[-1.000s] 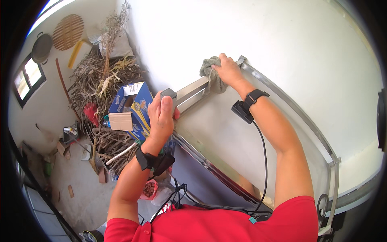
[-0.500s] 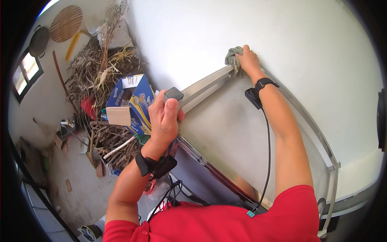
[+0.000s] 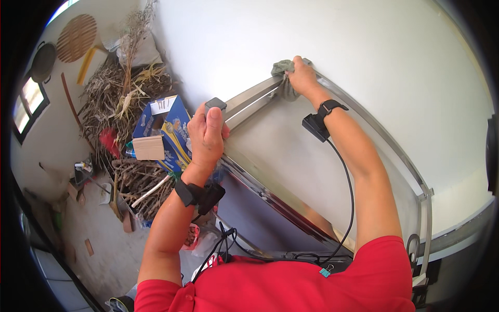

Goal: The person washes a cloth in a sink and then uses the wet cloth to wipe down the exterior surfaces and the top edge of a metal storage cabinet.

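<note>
A grey-green cloth (image 3: 287,89) is bunched over the far metal rail (image 3: 253,97) of a stainless-steel frame, and my right hand (image 3: 304,78) is closed on it. Part of the cloth hangs down inside the rail. My left hand (image 3: 205,136) is wrapped round a square metal post (image 3: 215,104) with a dark end cap at the frame's left corner, thumb pointing up. Between my arms lies the frame's pale flat metal surface (image 3: 306,156), with a shiny near edge. Each wrist wears a black strap with a small box.
A white wall (image 3: 374,57) stands right behind the frame. To the left are a blue cardboard box (image 3: 175,125), piled brushwood (image 3: 112,93) and cut sticks (image 3: 148,182). Black cables (image 3: 226,239) run across my front, and one from my right wrist crosses the metal surface.
My right hand has slid the cloth leftward along the far rail. My left hand still grips the post; the view has shifted slightly.
</note>
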`<state>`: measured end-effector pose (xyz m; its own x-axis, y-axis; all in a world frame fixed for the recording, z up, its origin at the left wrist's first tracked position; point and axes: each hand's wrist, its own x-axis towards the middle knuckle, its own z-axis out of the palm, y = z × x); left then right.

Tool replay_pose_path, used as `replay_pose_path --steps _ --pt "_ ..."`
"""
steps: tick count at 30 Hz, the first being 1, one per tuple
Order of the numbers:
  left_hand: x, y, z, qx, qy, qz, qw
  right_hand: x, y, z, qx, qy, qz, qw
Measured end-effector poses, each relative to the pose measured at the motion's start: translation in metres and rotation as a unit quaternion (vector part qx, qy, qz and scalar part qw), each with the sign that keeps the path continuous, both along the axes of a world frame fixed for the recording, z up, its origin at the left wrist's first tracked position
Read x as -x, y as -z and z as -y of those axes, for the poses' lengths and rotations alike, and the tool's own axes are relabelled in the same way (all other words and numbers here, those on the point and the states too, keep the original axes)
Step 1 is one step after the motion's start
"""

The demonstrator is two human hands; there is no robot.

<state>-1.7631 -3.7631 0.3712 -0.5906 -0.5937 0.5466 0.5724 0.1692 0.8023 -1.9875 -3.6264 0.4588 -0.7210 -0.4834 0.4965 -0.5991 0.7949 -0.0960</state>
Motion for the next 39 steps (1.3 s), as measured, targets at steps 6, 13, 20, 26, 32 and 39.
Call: replay_pose_path --steps 6,13,20,26,32,39 --pt "-0.002 0.003 0.004 -0.014 0.016 0.005 1.000 -0.036 -0.026 -0.029 -0.050 -0.082 0.043 0.994" --pt "-0.004 -0.006 -0.002 -0.017 0.028 -0.006 0.999 -0.053 0.025 -0.097 -0.201 -0.067 0.199 0.957" --pt "-0.004 0.002 0.003 -0.004 0.024 -0.017 1.000 -0.020 0.033 -0.076 -0.229 -0.022 0.221 0.948" --pt "-0.004 0.002 0.001 0.001 0.019 -0.014 1.000 0.025 0.032 -0.065 -0.246 0.028 0.230 0.941" --pt "-0.006 0.002 -0.002 -0.006 0.015 -0.016 1.000 0.055 0.033 -0.058 -0.243 0.038 0.213 0.946" --pt "-0.003 0.000 0.000 -0.012 0.041 -0.019 0.999 0.063 0.037 -0.070 -0.271 0.061 0.182 0.943"
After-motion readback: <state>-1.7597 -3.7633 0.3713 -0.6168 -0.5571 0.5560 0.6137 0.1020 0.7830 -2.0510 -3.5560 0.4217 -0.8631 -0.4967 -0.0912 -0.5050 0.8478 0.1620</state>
